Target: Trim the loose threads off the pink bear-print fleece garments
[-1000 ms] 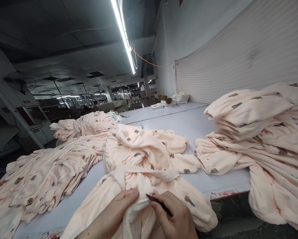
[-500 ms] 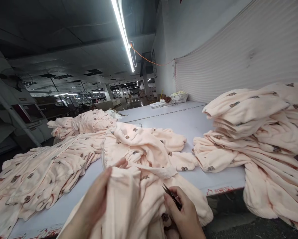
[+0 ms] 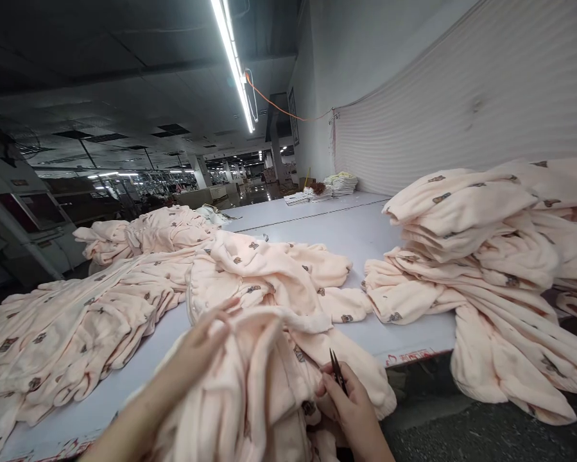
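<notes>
Peach printed plush garment (image 3: 257,385): bottom centre, bunched at table's (image 3: 360,221) near edge | left hand (image 3: 196,351), lower centre: fingers over garment, cannot tell if gripping | right hand (image 3: 355,407), lower right of centre: fingers around black thread snips (image 3: 337,373), 2 tips up, slightly parted | handling: flatten folds, angle tips off pile

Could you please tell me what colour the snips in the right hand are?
Dark, nearly black; the snips show in the head view.
</notes>
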### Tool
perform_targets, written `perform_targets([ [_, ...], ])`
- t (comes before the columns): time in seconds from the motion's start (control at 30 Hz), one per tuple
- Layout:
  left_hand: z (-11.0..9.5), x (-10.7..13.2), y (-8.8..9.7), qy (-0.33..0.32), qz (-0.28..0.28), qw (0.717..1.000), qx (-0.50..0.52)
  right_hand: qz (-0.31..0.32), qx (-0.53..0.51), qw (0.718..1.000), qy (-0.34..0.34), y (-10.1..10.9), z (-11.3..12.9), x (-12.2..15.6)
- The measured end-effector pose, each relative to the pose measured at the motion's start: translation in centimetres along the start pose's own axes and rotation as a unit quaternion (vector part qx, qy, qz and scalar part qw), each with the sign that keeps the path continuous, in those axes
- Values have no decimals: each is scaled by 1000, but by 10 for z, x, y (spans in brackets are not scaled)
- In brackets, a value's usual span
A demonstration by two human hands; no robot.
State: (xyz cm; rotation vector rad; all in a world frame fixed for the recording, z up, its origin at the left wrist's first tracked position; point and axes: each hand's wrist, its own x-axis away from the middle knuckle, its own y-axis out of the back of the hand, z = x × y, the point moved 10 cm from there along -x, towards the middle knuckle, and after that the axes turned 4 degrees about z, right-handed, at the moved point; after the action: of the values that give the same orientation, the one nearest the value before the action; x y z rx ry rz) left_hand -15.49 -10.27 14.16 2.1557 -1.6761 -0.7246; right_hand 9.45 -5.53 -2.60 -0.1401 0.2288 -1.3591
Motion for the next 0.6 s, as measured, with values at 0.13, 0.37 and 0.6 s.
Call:
perform_targets([
  [0.13, 39, -7, 68, 81, -84, 980, 162, 3, 47, 999, -3, -19, -25, 16],
  [0.37, 11, -18, 70, -8, -98, 993, -60, -27, 82, 996, 12, -60, -29, 22],
  [0.6, -19, -43, 111, -115, -50, 921, -369, -36, 2, 999, -3, -59, -27, -8],
])
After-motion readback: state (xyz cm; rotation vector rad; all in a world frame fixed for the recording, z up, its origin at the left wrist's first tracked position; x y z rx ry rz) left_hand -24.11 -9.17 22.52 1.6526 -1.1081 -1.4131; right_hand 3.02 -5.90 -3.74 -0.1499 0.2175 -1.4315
